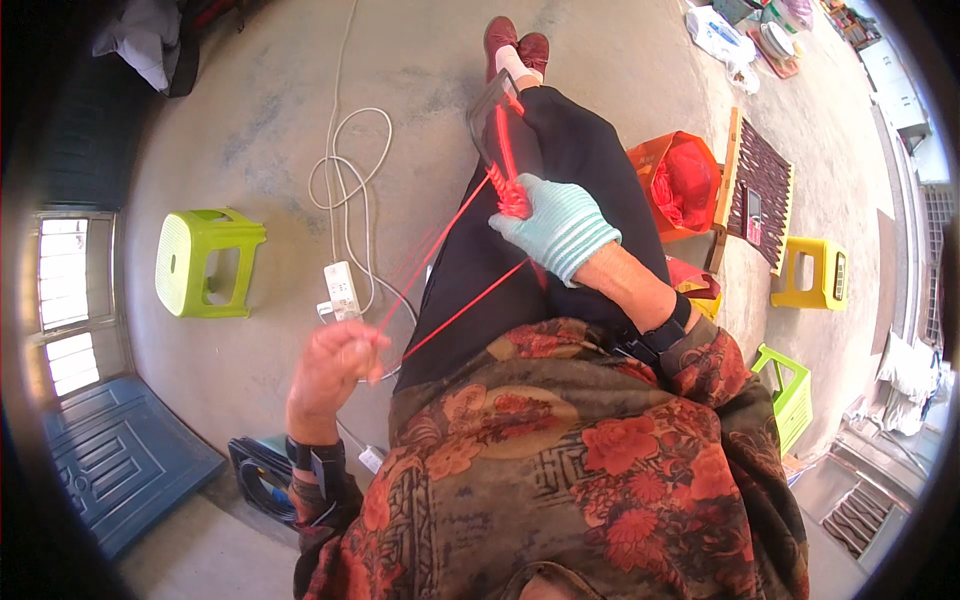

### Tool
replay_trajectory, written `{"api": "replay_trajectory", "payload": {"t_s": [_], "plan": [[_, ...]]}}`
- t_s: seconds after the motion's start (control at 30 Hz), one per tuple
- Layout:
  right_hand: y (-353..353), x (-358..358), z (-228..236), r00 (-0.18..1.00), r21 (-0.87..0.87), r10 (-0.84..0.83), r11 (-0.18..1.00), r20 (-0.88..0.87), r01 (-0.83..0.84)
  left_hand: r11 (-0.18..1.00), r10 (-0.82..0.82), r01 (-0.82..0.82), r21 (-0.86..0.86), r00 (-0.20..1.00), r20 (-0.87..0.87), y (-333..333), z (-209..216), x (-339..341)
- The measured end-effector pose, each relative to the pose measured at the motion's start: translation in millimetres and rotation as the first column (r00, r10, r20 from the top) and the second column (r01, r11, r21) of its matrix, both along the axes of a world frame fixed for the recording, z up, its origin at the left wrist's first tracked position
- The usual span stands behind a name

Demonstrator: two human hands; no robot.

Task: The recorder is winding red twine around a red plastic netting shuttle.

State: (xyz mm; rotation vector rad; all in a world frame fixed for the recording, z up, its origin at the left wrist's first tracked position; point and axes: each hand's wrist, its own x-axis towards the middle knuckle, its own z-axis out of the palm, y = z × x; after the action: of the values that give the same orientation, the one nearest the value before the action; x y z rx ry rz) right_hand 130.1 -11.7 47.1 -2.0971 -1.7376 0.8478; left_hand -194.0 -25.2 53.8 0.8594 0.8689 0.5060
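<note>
Head view, looking down: a seated person in a red-and-brown flowered jacket [580, 470] and black trousers [560, 170] occupies the centre, legs stretched toward the far side over a concrete floor [250, 120].

Surrounding items, in descending size:
- Blue mat [110, 450] at near left.
- Green stool [205, 262] at left.
- Orange bag [680, 185] of red material at right, just beside the legs.
- Yellow stool [812, 272] further right.
- White cable [345, 170] on the floor, running to a power strip [343, 288].

Work items: a flat dark board [492, 122] rests on the lap toward the knees. Red cord [505, 165] runs along it to a knotted section [512, 198]. Two strands of the cord extend from that section toward the near left.

Hand states:
- Right hand [555, 228], in a striped knit glove, is closed on the knotted section at the near end of the board.
- Left hand [335, 365], bare, is pinched shut on the loose strand ends and holds them taut, well apart from the right hand.

Progress assessment: a short length of knotting exists; long free strands remain, so most of the cord appears unworked. The final length cannot be determined.
</note>
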Motion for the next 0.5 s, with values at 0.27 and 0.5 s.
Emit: {"api": "replay_trajectory", "payload": {"t_s": [0.27,0.5], "plan": [[-5.2,29.5,22.5,0.949,0.273,-0.062,0.95,-0.31,0.151,0.967,-0.15,-0.02,0.254,0.763,0.628,24.3,47.0,35.4],[9.0,72.6,23.5,0.962,0.59,-0.25,0.763,-0.109,0.265,0.956,0.085,-0.196,0.218,0.896,0.436,84.5,12.2,136.1]]}}
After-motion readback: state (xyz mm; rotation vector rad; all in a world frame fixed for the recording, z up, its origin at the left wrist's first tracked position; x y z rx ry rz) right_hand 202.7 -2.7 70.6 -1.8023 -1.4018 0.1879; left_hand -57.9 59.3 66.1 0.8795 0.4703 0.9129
